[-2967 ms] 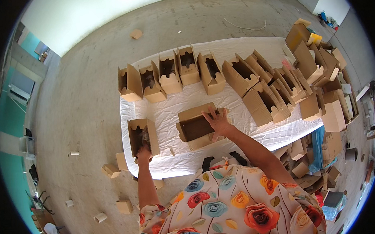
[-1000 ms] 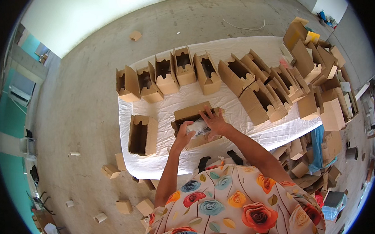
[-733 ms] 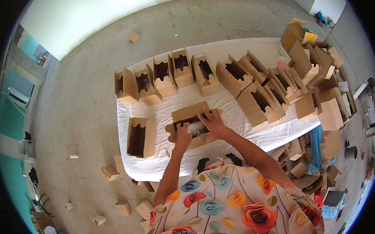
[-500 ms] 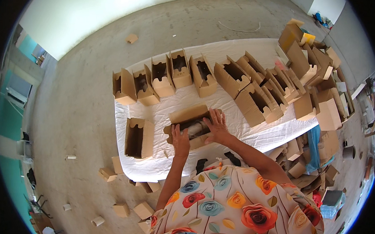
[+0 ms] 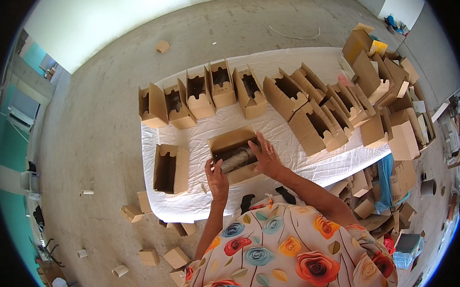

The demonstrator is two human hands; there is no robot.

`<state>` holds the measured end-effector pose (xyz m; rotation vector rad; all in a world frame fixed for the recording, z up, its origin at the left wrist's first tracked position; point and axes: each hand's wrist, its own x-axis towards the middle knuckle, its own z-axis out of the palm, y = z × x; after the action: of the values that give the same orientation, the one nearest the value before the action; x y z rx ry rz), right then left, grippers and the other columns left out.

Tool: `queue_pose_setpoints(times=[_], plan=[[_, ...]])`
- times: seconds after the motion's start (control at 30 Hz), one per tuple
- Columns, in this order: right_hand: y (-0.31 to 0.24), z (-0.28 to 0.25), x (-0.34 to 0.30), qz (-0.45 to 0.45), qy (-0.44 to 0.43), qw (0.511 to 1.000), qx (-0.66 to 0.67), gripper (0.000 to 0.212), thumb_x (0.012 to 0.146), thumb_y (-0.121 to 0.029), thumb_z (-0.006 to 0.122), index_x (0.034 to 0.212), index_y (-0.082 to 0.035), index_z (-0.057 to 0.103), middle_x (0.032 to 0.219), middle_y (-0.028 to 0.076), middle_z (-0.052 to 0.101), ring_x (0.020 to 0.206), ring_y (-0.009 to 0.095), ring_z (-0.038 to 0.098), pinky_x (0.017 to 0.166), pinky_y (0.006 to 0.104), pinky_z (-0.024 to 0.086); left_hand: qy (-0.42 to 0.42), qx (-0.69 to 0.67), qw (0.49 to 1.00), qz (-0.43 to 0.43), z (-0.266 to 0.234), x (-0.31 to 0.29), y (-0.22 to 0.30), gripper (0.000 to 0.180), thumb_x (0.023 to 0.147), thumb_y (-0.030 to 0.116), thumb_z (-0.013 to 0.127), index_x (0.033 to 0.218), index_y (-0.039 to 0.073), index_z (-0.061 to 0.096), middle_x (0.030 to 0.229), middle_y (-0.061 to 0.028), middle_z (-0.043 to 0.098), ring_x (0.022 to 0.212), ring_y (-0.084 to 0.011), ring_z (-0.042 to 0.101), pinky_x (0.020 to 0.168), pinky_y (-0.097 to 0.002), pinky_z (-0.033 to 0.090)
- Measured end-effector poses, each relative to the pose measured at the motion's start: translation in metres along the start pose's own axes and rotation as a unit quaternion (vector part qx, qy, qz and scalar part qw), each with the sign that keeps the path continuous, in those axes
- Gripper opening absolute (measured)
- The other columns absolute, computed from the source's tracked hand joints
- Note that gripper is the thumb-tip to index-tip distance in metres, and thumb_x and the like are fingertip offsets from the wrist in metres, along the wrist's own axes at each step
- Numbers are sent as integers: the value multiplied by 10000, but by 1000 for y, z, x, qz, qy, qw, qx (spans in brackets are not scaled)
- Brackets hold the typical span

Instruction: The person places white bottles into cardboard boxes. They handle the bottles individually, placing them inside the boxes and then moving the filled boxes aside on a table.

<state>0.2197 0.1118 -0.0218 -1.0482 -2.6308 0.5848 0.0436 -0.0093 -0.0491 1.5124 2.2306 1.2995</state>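
An open cardboard box [image 5: 232,142] lies in front of me on the white-covered table. Inside it rests a long, rounded, greyish bundle [image 5: 238,159] that looks wrapped; its kind I cannot make out. At the box's left end, my left hand [image 5: 217,181] has its fingers bent over the end edge. My right hand [image 5: 268,158] grips the opposite end, fingertips over the rim near the bundle's far tip. To the left stands another open box [image 5: 179,170], apart from both hands.
Several open boxes [image 5: 202,102] line the table's far side. More boxes [image 5: 311,129] crowd the right, beside a heap of cardboard [image 5: 404,133]. The white cloth [image 5: 199,137] covers the tabletop. Loose cardboard pieces [image 5: 176,257] and short tubes [image 5: 120,271] lie on the floor.
The end flap that stuck out on the box's left is now up at the end. My left hand has shifted slightly left and down, out of the box's middle; more of the bundle shows.
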Motion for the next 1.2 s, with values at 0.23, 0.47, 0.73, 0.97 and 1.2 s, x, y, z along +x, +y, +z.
queue_pose_setpoints(times=[0.23,0.47,0.73,0.97,1.2], plan=[[6,14,-3,-62,-22,996,55,1008,561,-150,789,1383,-73,211,1420,218,158,1254,373,309,1032,404,297,-28,-37,998,29,-5,0,3,489,741,-103,456,1194,73,508,1279,-165,451,1138,-326,462,916,-392,427],[31,17,-2,-72,-96,984,130,628,731,50,568,1313,-62,362,1367,141,329,1256,316,328,1025,401,311,-156,-73,984,48,-16,5,-26,525,716,-147,411,1183,72,511,1326,-101,439,1174,-300,462,958,-343,419],[36,3,-8,-177,-5,984,7,507,734,58,573,1219,-41,461,1279,144,443,1224,277,383,994,368,347,-239,-81,967,37,-33,9,-19,646,675,-82,632,1263,102,437,1325,-92,437,1261,-271,364,1012,-319,362],[34,0,4,-25,9,974,226,591,672,-82,717,1210,-60,475,1109,128,559,981,261,545,847,341,442,-142,-109,984,-23,-1,13,-33,875,653,20,731,1386,120,262,1155,-126,532,1053,-308,494,903,-395,393],[28,-15,35,149,-88,950,261,929,604,-95,748,1370,-101,222,950,146,557,865,283,563,759,350,465,-143,-194,965,-104,10,28,-51,1097,578,39,769,1429,141,85,962,-107,571,899,-255,500,863,-379,365]])
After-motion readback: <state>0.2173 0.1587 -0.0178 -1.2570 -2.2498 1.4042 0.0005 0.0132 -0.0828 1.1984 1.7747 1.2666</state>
